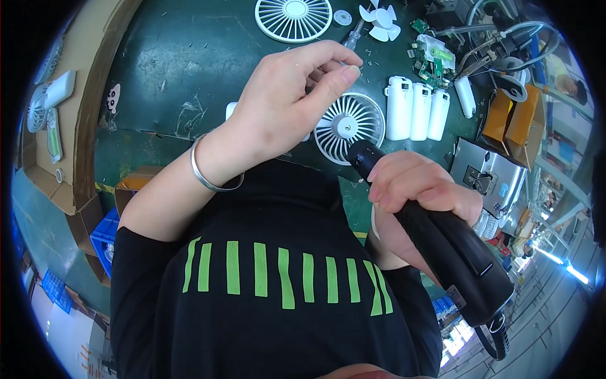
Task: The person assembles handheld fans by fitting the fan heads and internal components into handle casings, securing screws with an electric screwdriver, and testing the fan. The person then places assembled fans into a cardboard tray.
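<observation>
My right hand (420, 189) grips a black electric screwdriver (442, 240), its tip pointing at a white round fan housing with a grille (350, 120) on the green table. Raised above the table, my left hand (287, 101) has thumb and forefinger pinched together; whether something tiny sits between them I cannot tell. A silver bangle circles the left wrist. The left hand hides part of a white piece lying beside the fan housing.
Three white plastic handle shells (416, 107) lie right of the fan. A white grille (293, 18), a fan blade (380, 20) and green circuit boards (432, 60) sit at the back. A cardboard box (69, 126) stands left, a metal machine (489, 180) right.
</observation>
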### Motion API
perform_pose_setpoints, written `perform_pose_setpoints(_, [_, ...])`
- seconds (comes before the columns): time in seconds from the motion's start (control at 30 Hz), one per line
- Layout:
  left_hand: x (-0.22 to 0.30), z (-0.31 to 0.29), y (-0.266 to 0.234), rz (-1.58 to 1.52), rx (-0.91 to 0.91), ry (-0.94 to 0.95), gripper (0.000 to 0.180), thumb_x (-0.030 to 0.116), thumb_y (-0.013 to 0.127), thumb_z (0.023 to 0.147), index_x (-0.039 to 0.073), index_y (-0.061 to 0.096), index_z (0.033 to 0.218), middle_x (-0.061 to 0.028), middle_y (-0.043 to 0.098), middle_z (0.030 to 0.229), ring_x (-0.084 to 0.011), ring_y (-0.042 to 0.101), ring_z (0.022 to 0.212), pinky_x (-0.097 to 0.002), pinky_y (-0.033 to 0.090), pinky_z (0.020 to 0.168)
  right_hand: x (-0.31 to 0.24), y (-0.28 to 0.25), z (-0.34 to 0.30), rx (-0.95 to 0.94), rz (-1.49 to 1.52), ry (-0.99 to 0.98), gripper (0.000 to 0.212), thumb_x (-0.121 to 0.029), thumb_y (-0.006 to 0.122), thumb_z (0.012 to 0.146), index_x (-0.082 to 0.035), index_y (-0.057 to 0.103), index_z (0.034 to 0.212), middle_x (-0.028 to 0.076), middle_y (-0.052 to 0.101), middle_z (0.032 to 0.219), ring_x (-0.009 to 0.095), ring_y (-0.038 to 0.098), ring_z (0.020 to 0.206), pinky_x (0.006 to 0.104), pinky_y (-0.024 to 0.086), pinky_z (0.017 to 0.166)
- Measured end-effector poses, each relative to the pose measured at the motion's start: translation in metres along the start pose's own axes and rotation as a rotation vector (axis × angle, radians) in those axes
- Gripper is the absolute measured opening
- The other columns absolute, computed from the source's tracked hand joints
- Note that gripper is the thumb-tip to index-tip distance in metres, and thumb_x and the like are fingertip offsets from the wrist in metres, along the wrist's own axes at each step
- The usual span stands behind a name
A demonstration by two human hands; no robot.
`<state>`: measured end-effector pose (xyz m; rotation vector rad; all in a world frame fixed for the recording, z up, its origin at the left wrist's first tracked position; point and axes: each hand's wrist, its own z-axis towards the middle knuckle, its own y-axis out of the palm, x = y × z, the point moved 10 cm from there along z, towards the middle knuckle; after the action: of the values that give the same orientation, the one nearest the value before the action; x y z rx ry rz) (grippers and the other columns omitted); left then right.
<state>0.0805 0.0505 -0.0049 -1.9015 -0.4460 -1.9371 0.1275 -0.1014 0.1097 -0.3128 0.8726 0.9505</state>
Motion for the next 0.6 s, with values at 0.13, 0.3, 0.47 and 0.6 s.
perform_pose_setpoints(0.13, [-0.002,-0.002,0.007,-0.269,-0.045,-0.114,0.037,0.029,0.046,0.101,-0.001,0.056,0.121,-0.012,0.066,0.103,-0.0165,0.063,0.097,-0.0298,0.048,0.09,-0.008,-0.01,0.002,0.067,-0.008,-0.031,0.041,-0.04,0.058,0.093,-0.002,0.045,0.104,0.014,0.059,0.067,0.026,0.059,0.053,0.0396,0.049,0.05])
perform_pose_setpoints(0.3, [0.001,-0.027,0.044,-0.757,-0.226,-0.467,0.052,0.039,0.024,0.105,-0.001,0.043,0.132,-0.0228,0.06,0.122,-0.0256,0.059,0.115,-0.0361,0.044,0.1,-0.045,-0.029,0.013,0.212,0.042,-0.138,0.057,-0.058,0.046,0.093,-0.006,0.044,0.114,0.008,0.053,0.068,0.023,0.055,0.053,0.0355,0.045,0.049])
perform_pose_setpoints(0.47, [0.0,-0.031,0.062,-0.858,-0.291,-0.525,0.057,0.044,0.021,0.104,0.0,0.043,0.133,-0.023,0.059,0.125,-0.0261,0.057,0.117,-0.0364,0.043,0.101,-0.033,-0.02,0.018,0.136,0.058,-0.048,0.072,-0.071,0.048,0.086,-0.005,0.051,0.115,0.004,0.052,0.07,0.015,0.052,0.055,0.0311,0.039,0.053])
perform_pose_setpoints(0.6, [-0.002,-0.03,0.061,-0.842,-0.261,-0.487,0.054,0.042,0.024,0.104,0.0,0.044,0.131,-0.0224,0.058,0.126,-0.0259,0.058,0.115,-0.0366,0.044,0.1,-0.035,-0.025,0.015,0.186,0.052,-0.074,0.071,-0.072,0.046,0.086,-0.006,0.051,0.112,0.004,0.052,0.069,0.015,0.053,0.054,0.0296,0.04,0.053])
